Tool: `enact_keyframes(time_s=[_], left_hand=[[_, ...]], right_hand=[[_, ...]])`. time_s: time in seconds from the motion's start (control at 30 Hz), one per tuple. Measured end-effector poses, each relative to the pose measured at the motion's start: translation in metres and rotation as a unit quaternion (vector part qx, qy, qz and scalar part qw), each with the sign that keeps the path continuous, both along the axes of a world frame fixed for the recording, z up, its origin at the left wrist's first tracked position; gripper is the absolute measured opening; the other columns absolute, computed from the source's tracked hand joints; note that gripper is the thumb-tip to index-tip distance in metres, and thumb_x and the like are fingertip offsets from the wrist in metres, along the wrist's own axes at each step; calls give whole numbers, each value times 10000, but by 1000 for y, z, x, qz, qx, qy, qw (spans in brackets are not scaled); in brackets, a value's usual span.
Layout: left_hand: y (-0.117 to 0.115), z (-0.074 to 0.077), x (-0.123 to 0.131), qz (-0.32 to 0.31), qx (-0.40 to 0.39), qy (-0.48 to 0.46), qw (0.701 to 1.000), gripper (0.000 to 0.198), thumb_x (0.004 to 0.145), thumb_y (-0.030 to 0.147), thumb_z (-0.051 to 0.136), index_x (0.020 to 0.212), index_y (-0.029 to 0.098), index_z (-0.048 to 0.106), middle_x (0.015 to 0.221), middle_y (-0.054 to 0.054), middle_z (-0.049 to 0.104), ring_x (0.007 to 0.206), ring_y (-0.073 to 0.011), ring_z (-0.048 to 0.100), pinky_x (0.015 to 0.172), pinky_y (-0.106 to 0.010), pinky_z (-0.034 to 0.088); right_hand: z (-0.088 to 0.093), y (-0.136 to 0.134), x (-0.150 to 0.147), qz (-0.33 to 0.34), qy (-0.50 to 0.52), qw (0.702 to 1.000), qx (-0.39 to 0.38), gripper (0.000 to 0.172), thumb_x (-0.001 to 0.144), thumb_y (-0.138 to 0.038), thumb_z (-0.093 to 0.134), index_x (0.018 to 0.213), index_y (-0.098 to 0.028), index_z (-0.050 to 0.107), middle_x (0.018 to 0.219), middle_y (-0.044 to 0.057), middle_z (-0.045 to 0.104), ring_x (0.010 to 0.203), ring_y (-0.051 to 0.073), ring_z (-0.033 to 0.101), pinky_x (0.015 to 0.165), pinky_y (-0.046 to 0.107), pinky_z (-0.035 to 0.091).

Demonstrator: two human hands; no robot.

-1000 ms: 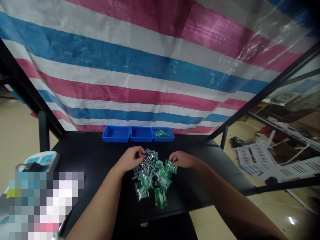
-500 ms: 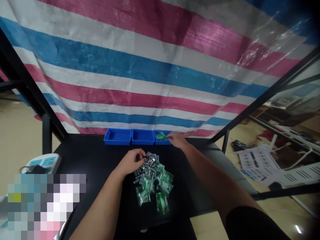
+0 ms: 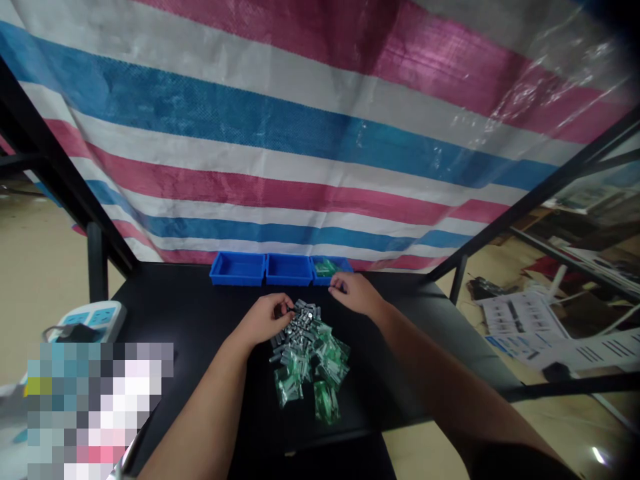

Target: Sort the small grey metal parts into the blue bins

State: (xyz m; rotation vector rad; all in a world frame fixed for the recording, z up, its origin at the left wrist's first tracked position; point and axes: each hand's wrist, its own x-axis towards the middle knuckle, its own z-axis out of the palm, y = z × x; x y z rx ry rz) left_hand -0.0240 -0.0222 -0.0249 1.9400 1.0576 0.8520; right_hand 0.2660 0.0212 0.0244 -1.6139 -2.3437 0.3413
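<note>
My left hand (image 3: 267, 317) rests at the left edge of a pile of small grey metal pieces (image 3: 303, 317). Its thumb and fingers are pinched together, and whatever is between them is too small to make out. Clear and green plastic packets (image 3: 333, 350) of parts lie against the near side of the pile, with a separate green packet (image 3: 327, 402) closest to me. Over the table, just in front of the right blue bin (image 3: 345, 262), hovers my right hand (image 3: 356, 293), fingers loosely bent and apart, nothing visible in them. Green packets (image 3: 325, 268) lie inside that bin.
Two more blue bins, a left bin (image 3: 237, 269) and a middle bin (image 3: 289, 269), stand in the row along the back of the black table (image 3: 185, 313). Behind hangs a striped sheet (image 3: 280, 187). A white power strip (image 3: 100, 320) sits at the left.
My right hand has come back from the right bin toward me and now sits in front of it. My left hand stays by the pile. The view has shifted slightly.
</note>
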Motion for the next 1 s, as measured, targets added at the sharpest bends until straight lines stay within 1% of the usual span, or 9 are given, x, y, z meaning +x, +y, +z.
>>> enact_keyframes(time_s=[0.1,0.17,0.3,0.43,0.67,0.8,0.9,0.93,1.0], left_hand=[[0,1,1,1,1,6,1000,171,837,299,619,943,176,674,766,-3,621,638,-127,542,583,-234,377],[0,1,2,0,-2,10,1000,176,832,300,623,941,172,674,761,-5,622,633,-128,536,582,-234,375],[0,0,3,-4,-2,13,1000,174,825,297,626,939,174,673,756,-3,621,627,-128,529,580,-234,373],[-1,-1,3,-5,0,10,1000,171,832,296,618,941,177,674,756,1,616,634,-126,531,591,-235,380],[1,-5,3,-7,3,11,1000,170,832,290,622,950,179,676,772,-1,621,636,-125,528,596,-236,381],[1,-5,2,-6,-1,8,1000,167,843,295,614,950,179,668,769,0,619,644,-127,539,603,-236,384],[2,-4,2,-7,-2,11,1000,170,844,299,614,949,176,666,773,-1,621,643,-127,540,599,-236,383],[2,-4,2,-7,-2,12,1000,171,844,299,613,950,176,667,776,-1,622,640,-127,538,594,-236,380],[2,-5,2,-7,0,14,1000,169,841,292,611,951,177,666,773,1,622,632,-125,533,585,-237,374]], right_hand=[[-8,-29,-9,28,-15,989,-145,316,781,-439,741,1023,-246,676,861,16,748,727,179,669,657,268,432],[-18,-41,-13,39,-19,982,-182,374,741,-435,772,1050,-251,669,852,7,755,720,178,676,647,259,423],[-35,-49,-18,13,12,985,-173,366,736,-360,764,1062,-238,652,833,0,752,714,168,676,630,242,417],[-46,-48,-17,-3,47,982,-185,266,738,-283,741,986,-212,677,803,1,750,706,158,675,620,233,421],[-56,-43,-7,-36,16,987,-158,168,714,-262,740,870,-205,715,810,13,724,707,156,641,612,238,403],[-54,-37,9,-58,38,984,-165,120,688,-229,747,776,-189,675,786,7,688,706,147,615,622,233,410],[-45,-28,22,-35,122,972,-199,123,719,-241,715,781,-193,620,676,-28,632,646,135,596,599,223,430],[-41,-23,26,-20,157,969,-189,142,735,-267,710,808,-197,610,672,-32,626,646,137,600,605,227,446],[-31,-8,30,-5,215,970,-116,200,767,-328,703,900,-207,616,725,-23,649,678,150,623,647,251,490]])
